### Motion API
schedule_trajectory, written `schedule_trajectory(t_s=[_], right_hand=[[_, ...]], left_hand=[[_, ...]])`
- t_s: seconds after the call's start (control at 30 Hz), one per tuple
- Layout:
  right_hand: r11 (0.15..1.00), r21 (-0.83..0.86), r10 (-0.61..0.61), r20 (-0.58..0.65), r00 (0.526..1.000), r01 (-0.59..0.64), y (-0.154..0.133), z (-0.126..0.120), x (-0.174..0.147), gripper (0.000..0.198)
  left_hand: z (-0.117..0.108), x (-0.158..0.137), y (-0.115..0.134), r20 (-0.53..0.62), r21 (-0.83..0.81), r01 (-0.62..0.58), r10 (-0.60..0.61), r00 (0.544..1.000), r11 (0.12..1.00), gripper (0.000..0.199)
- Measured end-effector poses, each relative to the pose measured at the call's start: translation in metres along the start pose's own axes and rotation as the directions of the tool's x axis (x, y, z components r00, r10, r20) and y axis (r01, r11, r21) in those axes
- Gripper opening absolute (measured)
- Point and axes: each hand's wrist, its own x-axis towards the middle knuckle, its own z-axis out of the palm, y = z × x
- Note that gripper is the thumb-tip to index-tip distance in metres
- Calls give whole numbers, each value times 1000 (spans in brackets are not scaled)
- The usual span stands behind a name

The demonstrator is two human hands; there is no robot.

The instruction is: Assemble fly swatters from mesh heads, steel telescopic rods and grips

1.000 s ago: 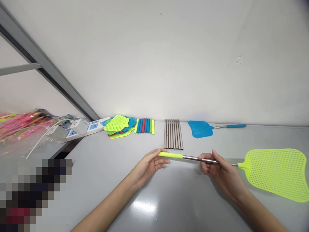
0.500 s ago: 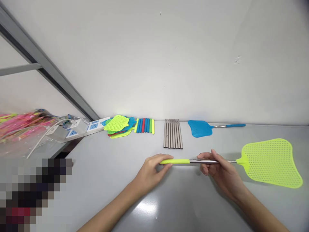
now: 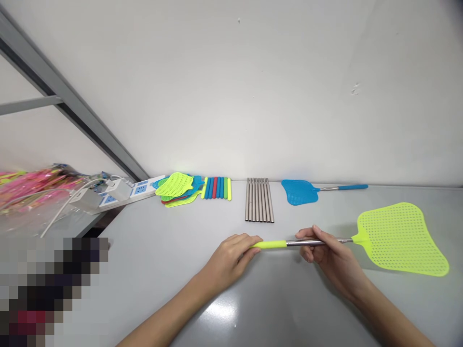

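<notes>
As I watch remotely, the left hand (image 3: 231, 256), left of the metal tubes (image 3: 259, 200) and nearer me, has its fingers closed on the end of the grip (image 3: 273, 244) of the yellow swatter (image 3: 356, 239). From there the swatter's long axis runs rightward; right of the tubes, the right hand (image 3: 333, 254) clamps its fingers on the rod (image 3: 294, 243), and farther right spreads the mesh head (image 3: 400, 238) (the right hand is nearer it). Fingers hide the grip's end and some rod; how deep the rod sits, I can't tell.

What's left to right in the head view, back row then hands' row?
Back: pink items, power strip, stacked swatter heads, coloured grips, metal tubes, blue swatter. Hands' row: left hand, yellow grip, right hand, yellow mesh head.
</notes>
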Motion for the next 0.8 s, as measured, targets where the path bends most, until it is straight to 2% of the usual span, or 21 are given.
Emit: schedule_trajectory(t_s=[0.23, 0.63, 0.8], right_hand=[[999, -41, 1, 38, 999, 1, 4, -1, 2, 37], [995, -100, 12, 127, 992, 1, 9, 4, 1, 38], [994, -110, 6, 141, 990, 9, 9, 6, 1, 37]], left_hand=[[2, 0, 3, 36, -59, 19, -17, 999, 998, 29], [6, -1, 9, 136, -15, -5, 8, 991, 1000, 26], [10, -2, 8, 124, -10, 27, -25, 992, 1000, 27]])
